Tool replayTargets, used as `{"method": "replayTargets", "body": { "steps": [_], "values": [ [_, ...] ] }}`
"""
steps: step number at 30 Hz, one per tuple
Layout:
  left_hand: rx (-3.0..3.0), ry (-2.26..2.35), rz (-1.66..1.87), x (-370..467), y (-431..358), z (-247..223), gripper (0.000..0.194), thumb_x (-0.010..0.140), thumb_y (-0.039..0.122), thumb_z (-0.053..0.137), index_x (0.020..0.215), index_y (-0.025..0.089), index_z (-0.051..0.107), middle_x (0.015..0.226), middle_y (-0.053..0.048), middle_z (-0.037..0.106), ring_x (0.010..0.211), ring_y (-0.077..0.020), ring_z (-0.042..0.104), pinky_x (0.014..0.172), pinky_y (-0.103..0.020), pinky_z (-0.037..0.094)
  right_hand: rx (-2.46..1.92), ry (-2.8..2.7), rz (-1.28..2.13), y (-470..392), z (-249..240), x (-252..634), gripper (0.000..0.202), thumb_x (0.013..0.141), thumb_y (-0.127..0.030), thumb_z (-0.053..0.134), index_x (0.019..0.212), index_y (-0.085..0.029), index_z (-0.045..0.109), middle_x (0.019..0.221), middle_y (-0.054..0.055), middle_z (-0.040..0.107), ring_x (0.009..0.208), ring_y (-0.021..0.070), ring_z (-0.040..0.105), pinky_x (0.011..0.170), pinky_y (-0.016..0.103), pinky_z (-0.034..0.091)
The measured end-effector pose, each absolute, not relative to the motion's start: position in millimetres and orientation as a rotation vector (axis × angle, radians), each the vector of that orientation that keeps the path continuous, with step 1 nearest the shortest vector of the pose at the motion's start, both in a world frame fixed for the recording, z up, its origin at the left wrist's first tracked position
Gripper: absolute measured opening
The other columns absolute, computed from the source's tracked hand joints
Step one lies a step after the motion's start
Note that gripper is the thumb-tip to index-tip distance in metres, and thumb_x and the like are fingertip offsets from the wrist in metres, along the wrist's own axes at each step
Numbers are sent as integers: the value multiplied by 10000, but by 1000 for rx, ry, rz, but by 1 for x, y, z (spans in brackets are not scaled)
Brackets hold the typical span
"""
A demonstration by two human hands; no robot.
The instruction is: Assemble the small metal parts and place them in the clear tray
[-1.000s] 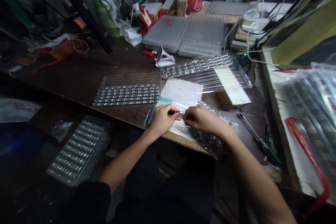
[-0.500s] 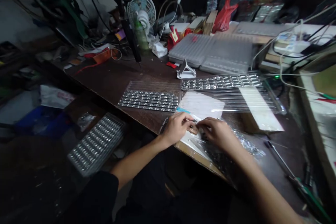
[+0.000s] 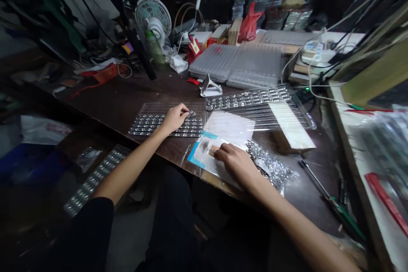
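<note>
My left hand (image 3: 174,119) pinches a small shiny metal part (image 3: 191,113) above the right part of a clear ridged tray (image 3: 153,108), whose lower rows hold several shiny pieces. My right hand (image 3: 231,157) is closed over a small tan piece (image 3: 213,149) on the white work surface edged with blue tape (image 3: 195,153); what its fingertips grip is too small to make out. Right of that hand lies a clear bag of small metal parts (image 3: 274,165). A white sheet (image 3: 229,126) is behind it.
A second clear tray (image 3: 251,117) with shiny pieces lies behind, a white-topped block (image 3: 291,127) across it. A screwdriver (image 3: 344,216) is at right. Further back are a white stand (image 3: 210,88), stacked clear trays (image 3: 236,61) and a fan (image 3: 153,17). Another filled tray (image 3: 92,178) sits lower left.
My left hand has moved left and up from beside my right hand to the tray, holding a small part. My right hand stays at the work surface. The view has shifted right.
</note>
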State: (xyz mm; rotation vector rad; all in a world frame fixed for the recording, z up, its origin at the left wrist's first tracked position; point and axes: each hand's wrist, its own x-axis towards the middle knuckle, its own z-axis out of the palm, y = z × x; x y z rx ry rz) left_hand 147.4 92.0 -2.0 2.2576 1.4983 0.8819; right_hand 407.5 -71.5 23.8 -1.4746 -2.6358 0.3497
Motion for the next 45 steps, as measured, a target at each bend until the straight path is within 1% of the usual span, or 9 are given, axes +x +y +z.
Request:
{"method": "replayTargets", "body": {
  "steps": [4,11,15,19,22,31,37,41,45],
  "values": [
    [2270,1490,932,158,92,4,71,870,230,598,913,187,633,936,-51,726,863,-196,682,813,-309,519,-1535,-2656,441,-70,27,407,249,957,-111,477,1069,-175,689,1017,101,657,928,228,600,737,298,443],
    [2388,1388,782,177,88,5,82,878,243,579,895,197,645,924,-41,726,887,-203,662,831,-318,509,-1450,-2626,478,-65,22,413,220,979,-162,484,1082,-195,676,1008,75,653,911,210,600,730,283,433],
    [2443,1443,754,168,91,6,78,877,248,592,880,197,651,932,-56,731,899,-215,658,863,-331,498,-1408,-2578,490,-68,25,414,293,1006,-195,446,1241,-214,620,983,70,659,891,207,612,715,279,442],
    [2433,1421,734,176,94,6,85,870,250,611,892,201,675,945,-49,746,907,-215,670,873,-334,491,-1374,-2501,540,-68,24,416,356,1019,-242,420,1347,-179,545,1034,92,673,918,213,626,735,287,467],
    [2433,1380,716,184,96,4,89,857,243,624,893,204,695,952,-40,754,907,-213,677,890,-340,483,-1345,-2439,594,-67,22,418,348,1022,-251,403,1320,-172,563,1049,104,674,940,209,633,771,291,481],
    [2527,1483,547,171,101,8,101,828,288,655,842,239,742,928,-29,763,904,-235,671,940,-382,454,-1291,-2431,643,-68,23,419,315,956,-150,470,1233,-159,618,1076,106,676,969,213,621,815,302,474],
    [2646,1493,400,179,102,18,154,846,297,619,847,247,765,975,-39,756,945,-240,663,924,-370,463,-1351,-2454,620,-67,29,426,220,929,-189,555,1101,-184,691,1027,83,695,929,204,637,781,280,453],
    [2674,1485,430,191,107,25,216,880,291,569,955,242,766,1026,-48,745,957,-248,656,916,-375,467,-1515,-2486,573,-68,40,441,164,864,-241,667,1010,-182,712,985,78,710,887,225,655,722,278,442],
    [2663,1461,529,218,119,24,169,850,269,633,961,248,759,1046,-52,728,982,-254,634,924,-378,459,-1664,-2482,588,-69,43,453,139,827,-186,693,962,-174,722,972,83,732,858,234,678,663,266,423]
  ]
}}
